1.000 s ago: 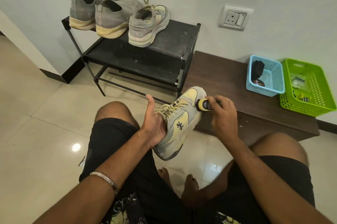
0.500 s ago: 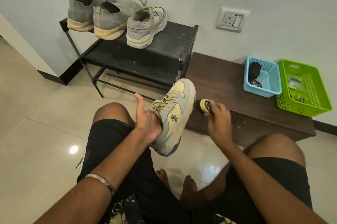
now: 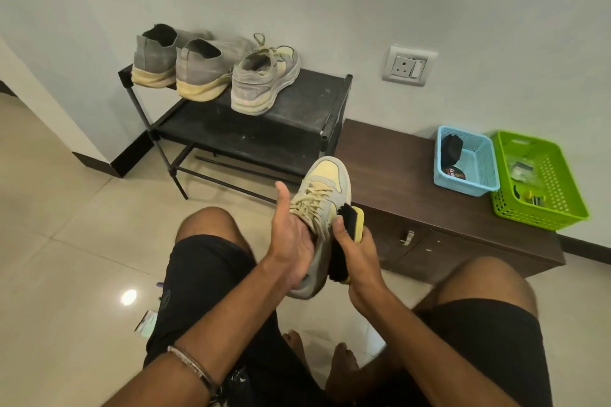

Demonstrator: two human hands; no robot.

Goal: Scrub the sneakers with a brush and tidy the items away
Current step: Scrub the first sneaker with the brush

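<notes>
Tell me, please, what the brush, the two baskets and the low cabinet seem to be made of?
Brush: dark bristles on a yellow back, probably plastic. Blue basket and green basket: moulded plastic, with perforated lattice walls. Cabinet: dark brown wood or wood-look laminate, faint grain, metal handle.

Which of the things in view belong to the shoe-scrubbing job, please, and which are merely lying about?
Belonging to the job:
- held sneaker, in the left hand
- brush, in the right hand
- matching sneaker on the shoe rack
- blue basket

Lying about:
- grey shoes
- green basket
- wall socket
- wooden cabinet
</notes>
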